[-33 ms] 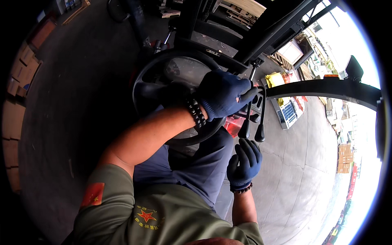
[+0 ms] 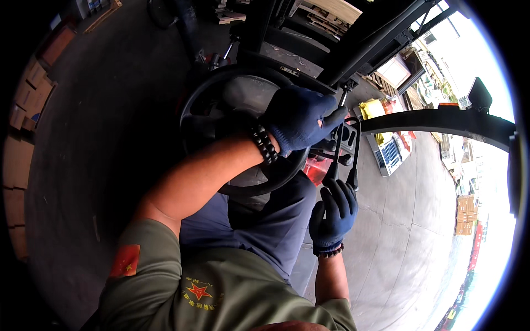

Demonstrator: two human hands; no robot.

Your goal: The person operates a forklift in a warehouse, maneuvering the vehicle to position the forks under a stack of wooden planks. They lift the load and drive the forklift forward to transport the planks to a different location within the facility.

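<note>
My left hand [image 2: 298,118], in a dark blue knit glove, is closed over the right-hand rim of a black steering wheel [image 2: 190,110]. The forearm crosses in front of the wheel from the lower left, and a dark beaded bracelet circles the wrist. Right of the wheel, two long black control levers [image 2: 355,157] hang down to rounded knobs. My right hand [image 2: 334,218], gloved alike, is just below them. Its fingers are stretched toward the levers, lightly bent, and the fingertips overlap the left lever's knob. How firmly they touch it is hidden.
A forklift mast [image 2: 361,47] rises ahead, with wooden pallets [image 2: 326,25] beyond it. A black curved bar [image 2: 436,118] arches at right. A blue-and-white crate [image 2: 389,155] stands on the concrete floor beside yellow bags [image 2: 369,108]. Cardboard boxes [image 2: 33,94] are stacked at far left.
My right hand has moved up and slightly right, bringing its fingertips over the lever knob. My left hand has shifted slightly up and left, along with the wheel's rim.
</note>
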